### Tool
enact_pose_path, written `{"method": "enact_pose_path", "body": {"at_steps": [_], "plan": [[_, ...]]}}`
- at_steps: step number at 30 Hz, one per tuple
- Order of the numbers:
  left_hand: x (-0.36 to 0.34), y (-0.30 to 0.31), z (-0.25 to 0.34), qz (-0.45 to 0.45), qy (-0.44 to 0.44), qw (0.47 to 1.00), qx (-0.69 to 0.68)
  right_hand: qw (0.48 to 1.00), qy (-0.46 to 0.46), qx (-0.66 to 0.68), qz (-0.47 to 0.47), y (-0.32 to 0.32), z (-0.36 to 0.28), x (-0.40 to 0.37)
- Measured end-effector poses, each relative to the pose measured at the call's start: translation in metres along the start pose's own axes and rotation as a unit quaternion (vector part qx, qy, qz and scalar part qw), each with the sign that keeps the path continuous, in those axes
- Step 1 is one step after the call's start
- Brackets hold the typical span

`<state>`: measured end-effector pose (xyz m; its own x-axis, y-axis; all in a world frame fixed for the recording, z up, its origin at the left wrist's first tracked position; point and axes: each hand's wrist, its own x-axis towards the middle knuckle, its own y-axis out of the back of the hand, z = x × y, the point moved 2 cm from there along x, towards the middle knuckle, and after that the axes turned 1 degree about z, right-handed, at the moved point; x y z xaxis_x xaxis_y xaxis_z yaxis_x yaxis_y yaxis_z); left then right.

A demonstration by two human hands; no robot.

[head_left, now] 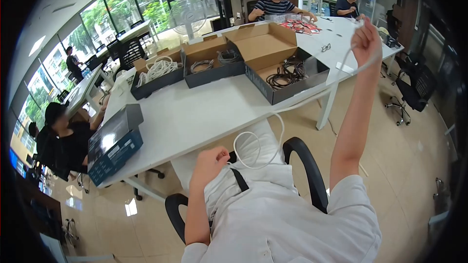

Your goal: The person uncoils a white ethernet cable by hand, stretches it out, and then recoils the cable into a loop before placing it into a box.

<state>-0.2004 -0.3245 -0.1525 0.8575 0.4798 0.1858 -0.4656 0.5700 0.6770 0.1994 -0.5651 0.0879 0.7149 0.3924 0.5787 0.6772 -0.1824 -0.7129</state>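
A long white cable [283,130] hangs in loops over my lap and runs up along the table edge to the right. My right hand [366,44] is raised high at the right, fingers closed around the cable, with a blurred stretch of it dangling below. Low over my lap, my left hand [212,165] is curled shut, and the cable comes out beside its fingertips. Its grip is partly hidden by its own fingers.
On the white table [204,112] stand open boxes: one with white cables [158,70], one with grey cables [202,65], one with black cables [285,75]. A dark blue box [114,143] stands at the left corner. Chair armrests [307,170] flank me. Several people sit around.
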Motion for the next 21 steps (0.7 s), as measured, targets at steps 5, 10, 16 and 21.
{"method": "enact_pose_path", "body": {"at_steps": [5, 10, 16, 21], "plan": [[0.026, -0.032, 0.000, -0.116, 0.007, 0.969, -0.219, 0.990, 0.033, -0.086, 0.111, 0.050, 0.000, -0.005], [0.057, -0.029, 0.045, -0.175, -0.077, 0.942, -0.275, 0.907, -0.033, -0.411, 0.086, 0.000, 0.038, -0.050], [0.068, -0.070, 0.072, -0.358, -0.085, 0.746, -0.555, 0.769, -0.100, -0.627, -0.075, -0.017, 0.077, -0.074], [0.060, -0.094, 0.082, -0.371, -0.104, 0.834, -0.395, 0.844, -0.175, -0.494, -0.115, -0.032, 0.071, -0.086]]}}
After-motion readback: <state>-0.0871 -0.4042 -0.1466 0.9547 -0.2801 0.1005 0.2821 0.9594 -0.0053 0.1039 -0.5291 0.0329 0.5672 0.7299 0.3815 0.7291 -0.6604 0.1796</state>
